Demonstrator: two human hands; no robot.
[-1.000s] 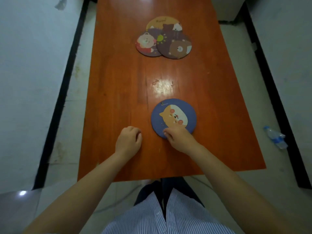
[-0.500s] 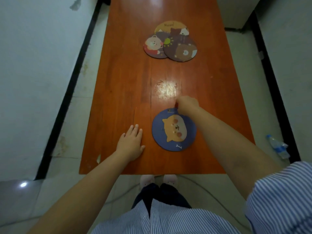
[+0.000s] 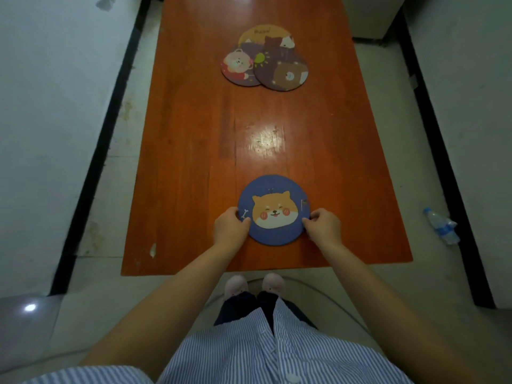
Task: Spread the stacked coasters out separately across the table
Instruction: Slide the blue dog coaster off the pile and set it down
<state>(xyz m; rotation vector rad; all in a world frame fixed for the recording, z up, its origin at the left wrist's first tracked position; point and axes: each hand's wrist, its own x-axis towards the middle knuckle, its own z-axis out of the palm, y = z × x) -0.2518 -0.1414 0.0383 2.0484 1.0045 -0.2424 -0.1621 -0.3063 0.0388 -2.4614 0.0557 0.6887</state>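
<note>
Both arms reach forward from the bottom of the view, bent a little at the elbows, and come together over the near part of the orange table. The left hand is curled, and its thumb sits on top of the left edge of the blue dog coaster. The right hand is curled the same way and pinches the right edge of that coaster. So the blue coaster lies flat on the table, right between the two hands, and both hands hold it by its sides. The dog face on it looks the right way up to the person.

Far in front of the hands, near the other end of the table, three more coasters still lie in a little pile. The bear coaster is on top at the right. The pink pig coaster peeks out from under it on the left. The yellow coaster sticks out behind them both. They all touch and overlap.

Off to the right of the right hand, a plastic bottle lies on the floor.
</note>
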